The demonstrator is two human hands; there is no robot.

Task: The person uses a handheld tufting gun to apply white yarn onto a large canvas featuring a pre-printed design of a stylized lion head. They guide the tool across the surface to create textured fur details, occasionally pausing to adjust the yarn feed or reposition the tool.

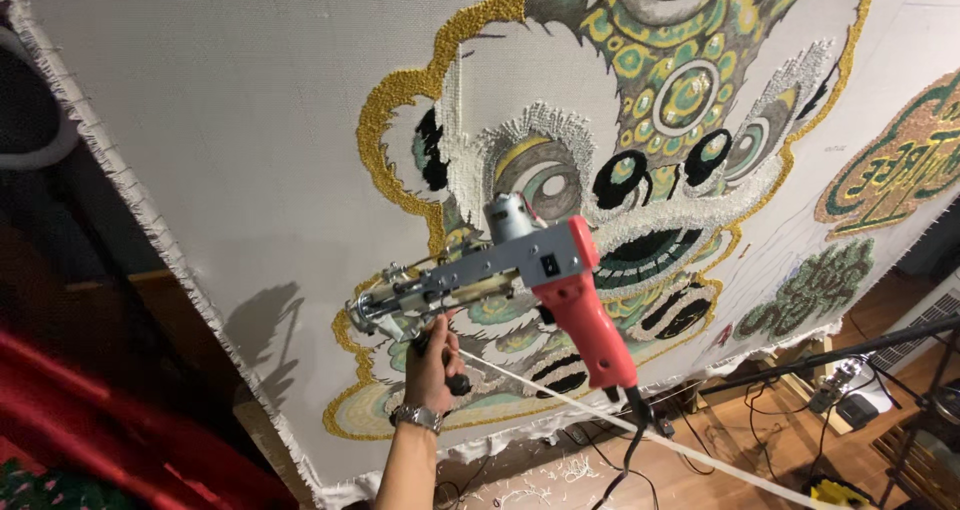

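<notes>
Under the tufting gun (500, 270) — left hand (432, 365) fingers gripping its black handle (452, 370).

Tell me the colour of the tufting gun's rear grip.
Red, on the tufting gun's rear grip, in the head view.

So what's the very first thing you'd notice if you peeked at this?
The tufting gun with its red handle, in the middle, its tip against the stretched cloth. One hand grips its front handle from below; I can't tell which hand it is. Behind it, a big half-tufted lion-like face in gold, green and white fills the cloth, and a white yarn strand runs off to the lower right.
</notes>
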